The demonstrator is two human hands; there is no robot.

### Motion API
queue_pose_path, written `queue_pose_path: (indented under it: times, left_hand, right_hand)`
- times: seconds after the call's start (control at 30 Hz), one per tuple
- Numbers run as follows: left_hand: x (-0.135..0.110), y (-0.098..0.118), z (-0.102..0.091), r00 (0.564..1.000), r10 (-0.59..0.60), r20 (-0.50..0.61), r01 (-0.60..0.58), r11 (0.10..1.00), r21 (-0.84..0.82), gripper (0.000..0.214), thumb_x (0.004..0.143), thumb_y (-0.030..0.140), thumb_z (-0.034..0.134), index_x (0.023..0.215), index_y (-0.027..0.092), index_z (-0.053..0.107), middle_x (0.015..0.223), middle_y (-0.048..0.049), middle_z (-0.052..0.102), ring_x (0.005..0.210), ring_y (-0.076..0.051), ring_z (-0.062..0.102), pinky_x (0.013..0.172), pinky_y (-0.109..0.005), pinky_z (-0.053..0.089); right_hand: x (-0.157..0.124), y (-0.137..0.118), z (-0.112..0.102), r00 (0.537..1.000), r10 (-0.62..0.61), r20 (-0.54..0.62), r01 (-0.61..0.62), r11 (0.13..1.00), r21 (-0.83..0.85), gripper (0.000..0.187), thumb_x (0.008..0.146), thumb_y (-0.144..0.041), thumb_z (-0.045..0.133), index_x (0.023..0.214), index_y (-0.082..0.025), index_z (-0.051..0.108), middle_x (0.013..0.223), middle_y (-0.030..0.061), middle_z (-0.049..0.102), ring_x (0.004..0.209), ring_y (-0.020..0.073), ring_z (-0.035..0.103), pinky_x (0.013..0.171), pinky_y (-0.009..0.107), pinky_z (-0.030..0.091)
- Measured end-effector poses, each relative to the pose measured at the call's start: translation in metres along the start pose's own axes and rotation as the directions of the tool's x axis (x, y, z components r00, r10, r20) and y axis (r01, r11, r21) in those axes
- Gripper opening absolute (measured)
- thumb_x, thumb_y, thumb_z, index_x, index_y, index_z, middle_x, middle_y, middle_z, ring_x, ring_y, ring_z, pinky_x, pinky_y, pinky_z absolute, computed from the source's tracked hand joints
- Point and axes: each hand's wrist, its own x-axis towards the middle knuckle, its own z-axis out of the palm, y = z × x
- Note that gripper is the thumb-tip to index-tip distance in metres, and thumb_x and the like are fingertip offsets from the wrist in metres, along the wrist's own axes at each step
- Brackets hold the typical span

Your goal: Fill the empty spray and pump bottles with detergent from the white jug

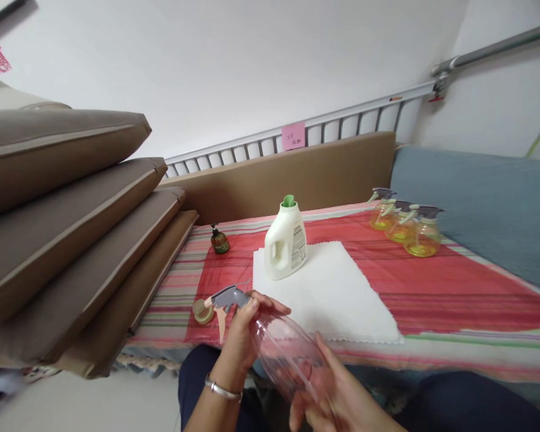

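A clear pink spray bottle (282, 351) lies tilted between my two hands over the near edge of the cloth, its grey trigger head (228, 296) pointing left. My left hand (246, 329) is closed round the neck, just below the trigger head. Around the lower body of the bottle curls my right hand (330, 390). Beyond them a white jug (284, 243) with a green spout stands upright on a white scalloped mat (337, 294). A round beige lid or cap (203, 312) lies by the trigger head.
Three yellow-tinted spray bottles (420, 239) stand at the right on the red striped cloth (432, 294). A small dark pump bottle (219, 240) is at the back left. Stacked brown cushions (72, 240) rise on the left. A blue-grey cushion (481, 204) borders the right.
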Motion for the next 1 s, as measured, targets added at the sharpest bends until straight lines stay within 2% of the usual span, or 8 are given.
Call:
queue_pose_path:
  times: [0.13, 0.27, 0.4, 0.57, 0.73, 0.83, 0.9, 1.0]
  left_hand:
    - [0.001, 0.000, -0.003, 0.998, -0.063, 0.022, 0.063, 0.998, -0.014, 0.017, 0.078, 0.031, 0.055, 0.074, 0.015, 0.062, 0.073, -0.0083, 0.070, 0.078, -0.024, 0.064, 0.084, -0.040, 0.043]
    - [0.003, 0.003, -0.003, 0.999, 0.005, -0.042, -0.002, 0.998, 0.070, 0.018, 0.076, 0.030, 0.057, 0.072, 0.014, 0.064, 0.067, -0.0071, 0.069, 0.073, -0.022, 0.064, 0.085, -0.041, 0.044]
    - [0.005, 0.005, -0.006, 0.998, 0.065, -0.026, -0.061, 0.989, 0.135, 0.018, 0.078, 0.026, 0.054, 0.072, 0.013, 0.065, 0.070, -0.0070, 0.069, 0.078, -0.024, 0.064, 0.088, -0.043, 0.042]
    - [0.004, 0.004, -0.011, 0.994, 0.106, -0.023, -0.101, 0.984, 0.148, 0.019, 0.082, 0.022, 0.049, 0.074, 0.013, 0.064, 0.073, -0.0084, 0.069, 0.078, -0.025, 0.064, 0.083, -0.045, 0.044]
    - [0.002, 0.004, -0.007, 0.986, 0.164, -0.021, -0.157, 0.967, 0.199, 0.019, 0.081, 0.020, 0.049, 0.072, 0.012, 0.064, 0.073, -0.0103, 0.069, 0.077, -0.029, 0.065, 0.079, -0.048, 0.046]
    - [0.002, 0.004, -0.003, 0.969, 0.244, -0.035, -0.230, 0.945, 0.232, 0.018, 0.079, 0.018, 0.050, 0.070, 0.012, 0.064, 0.071, -0.0093, 0.069, 0.074, -0.029, 0.065, 0.075, -0.047, 0.047]
    - [0.002, 0.004, -0.002, 0.974, 0.219, -0.050, -0.202, 0.951, 0.236, 0.017, 0.078, 0.020, 0.052, 0.070, 0.012, 0.064, 0.070, -0.0097, 0.069, 0.073, -0.028, 0.065, 0.075, -0.046, 0.048]
    - [0.003, 0.001, -0.005, 0.995, 0.087, -0.044, -0.078, 0.980, 0.182, 0.016, 0.078, 0.025, 0.054, 0.071, 0.013, 0.063, 0.072, -0.0105, 0.070, 0.074, -0.026, 0.065, 0.077, -0.043, 0.047]
  right_hand:
    - [0.000, 0.004, 0.002, 0.999, 0.038, -0.017, -0.038, 0.999, 0.025, 0.078, 0.079, -0.072, 0.018, 0.093, -0.009, 0.061, 0.068, 0.0210, 0.070, 0.037, 0.0115, 0.058, 0.035, 0.016, 0.044]
    - [-0.002, 0.015, 0.003, 0.986, -0.132, -0.097, 0.132, 0.991, -0.012, 0.060, 0.085, -0.061, 0.033, 0.095, -0.009, 0.060, 0.074, 0.0168, 0.070, 0.048, 0.0107, 0.063, 0.042, 0.013, 0.046]
    - [-0.002, 0.023, -0.004, 0.929, -0.318, -0.189, 0.291, 0.944, -0.158, 0.043, 0.083, -0.050, 0.052, 0.108, -0.014, 0.056, 0.074, 0.0107, 0.071, 0.043, 0.0081, 0.059, 0.038, 0.012, 0.042]
    - [0.003, 0.022, -0.015, 0.970, -0.198, -0.139, 0.177, 0.973, -0.148, 0.062, 0.080, -0.064, 0.043, 0.072, -0.006, 0.065, 0.064, 0.0107, 0.068, 0.036, 0.0071, 0.055, 0.034, 0.013, 0.040]
    - [0.010, 0.018, -0.014, 0.936, -0.329, -0.124, 0.333, 0.943, 0.008, 0.049, 0.080, -0.056, 0.052, 0.102, -0.014, 0.061, 0.097, 0.0128, 0.068, 0.082, 0.0207, 0.065, 0.064, 0.027, 0.052]
    - [0.012, 0.014, -0.012, 0.905, -0.402, -0.140, 0.408, 0.913, 0.020, 0.050, 0.074, -0.054, 0.061, 0.109, -0.020, 0.056, 0.103, 0.0081, 0.067, 0.078, 0.0221, 0.066, 0.060, 0.028, 0.053]
    - [0.011, 0.011, -0.009, 0.919, -0.373, -0.127, 0.376, 0.927, -0.005, 0.054, 0.075, -0.058, 0.056, 0.117, -0.023, 0.048, 0.097, 0.0081, 0.068, 0.071, 0.0220, 0.067, 0.053, 0.026, 0.052]
    - [0.005, 0.007, -0.005, 0.978, -0.178, -0.109, 0.179, 0.984, -0.006, 0.063, 0.080, -0.067, 0.038, 0.121, -0.019, 0.040, 0.083, 0.0143, 0.069, 0.061, 0.0200, 0.066, 0.044, 0.022, 0.049]
